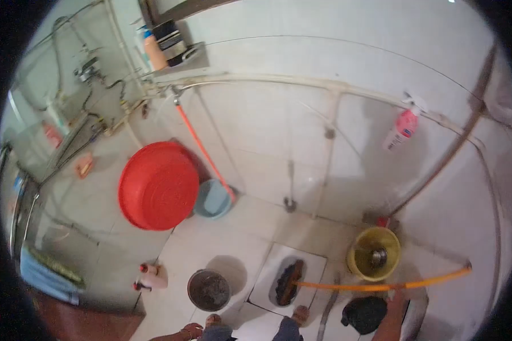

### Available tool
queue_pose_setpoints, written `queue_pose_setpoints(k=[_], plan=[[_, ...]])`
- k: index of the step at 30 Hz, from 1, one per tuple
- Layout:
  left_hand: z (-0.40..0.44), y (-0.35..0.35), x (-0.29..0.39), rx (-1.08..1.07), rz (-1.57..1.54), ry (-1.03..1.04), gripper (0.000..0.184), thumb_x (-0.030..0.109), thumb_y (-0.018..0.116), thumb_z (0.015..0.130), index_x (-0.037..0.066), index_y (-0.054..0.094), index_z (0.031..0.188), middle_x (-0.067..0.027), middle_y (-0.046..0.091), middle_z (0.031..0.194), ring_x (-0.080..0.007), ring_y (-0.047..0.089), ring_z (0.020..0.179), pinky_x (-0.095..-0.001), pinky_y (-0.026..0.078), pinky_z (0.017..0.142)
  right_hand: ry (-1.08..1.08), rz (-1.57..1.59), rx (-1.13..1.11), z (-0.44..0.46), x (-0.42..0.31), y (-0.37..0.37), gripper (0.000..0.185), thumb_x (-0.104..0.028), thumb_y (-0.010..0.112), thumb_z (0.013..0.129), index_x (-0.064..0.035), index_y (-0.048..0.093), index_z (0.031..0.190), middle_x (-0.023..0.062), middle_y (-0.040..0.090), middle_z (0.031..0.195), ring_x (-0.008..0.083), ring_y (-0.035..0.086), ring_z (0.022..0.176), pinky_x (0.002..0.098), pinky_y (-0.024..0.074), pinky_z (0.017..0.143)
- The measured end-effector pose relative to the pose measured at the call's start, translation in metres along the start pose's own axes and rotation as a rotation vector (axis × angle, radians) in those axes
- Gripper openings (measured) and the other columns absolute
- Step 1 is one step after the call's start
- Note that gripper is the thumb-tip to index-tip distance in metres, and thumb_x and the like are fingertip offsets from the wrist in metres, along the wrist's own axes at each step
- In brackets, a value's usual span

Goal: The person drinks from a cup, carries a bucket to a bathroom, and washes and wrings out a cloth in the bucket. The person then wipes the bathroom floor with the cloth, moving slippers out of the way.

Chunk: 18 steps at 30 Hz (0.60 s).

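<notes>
While the right hand (397, 298) grips the brush (358, 286) crosswise, head (290, 283) leftward, I can't read the left hand (193, 330).

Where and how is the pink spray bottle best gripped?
Probably grip the bottle around its body, below the white head, from the room side: the wall is behind. The head seems hooked over the pipe, so lift first.
</notes>
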<state>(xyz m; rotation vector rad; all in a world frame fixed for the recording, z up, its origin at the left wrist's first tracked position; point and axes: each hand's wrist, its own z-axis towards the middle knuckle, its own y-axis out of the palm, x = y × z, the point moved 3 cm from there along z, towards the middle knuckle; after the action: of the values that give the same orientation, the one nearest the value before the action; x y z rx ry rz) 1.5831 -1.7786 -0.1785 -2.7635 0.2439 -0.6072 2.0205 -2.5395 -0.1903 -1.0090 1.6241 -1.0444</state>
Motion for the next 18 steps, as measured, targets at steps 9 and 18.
queue_pose_setpoints(k=[9,18], plan=[[-0.076,0.080,0.125,0.034,-0.177,-0.161,0.033,0.017,0.057,0.075,0.005,0.055,0.107,-0.0121,0.063,0.090,-0.0175,0.063,0.077,-0.0305,0.051,0.064,0.645,1.527,0.221,0.052,-0.015,-0.031,0.023,-0.013,0.059,0.078,-0.0094,0.046,0.096,0.0082,0.047,0.092,0.0194,0.048,0.082,0.0356,0.0398,0.074],[-0.074,0.140,0.120,0.103,-0.414,-0.055,0.033,0.020,0.057,0.076,0.006,0.056,0.106,-0.0104,0.064,0.086,-0.0171,0.064,0.074,-0.0291,0.052,0.062,0.334,1.401,-0.085,-0.027,-0.265,-0.066,0.018,-0.015,0.057,0.080,-0.0081,0.045,0.090,0.0040,0.046,0.080,0.0149,0.046,0.070,0.0301,0.0387,0.062]])
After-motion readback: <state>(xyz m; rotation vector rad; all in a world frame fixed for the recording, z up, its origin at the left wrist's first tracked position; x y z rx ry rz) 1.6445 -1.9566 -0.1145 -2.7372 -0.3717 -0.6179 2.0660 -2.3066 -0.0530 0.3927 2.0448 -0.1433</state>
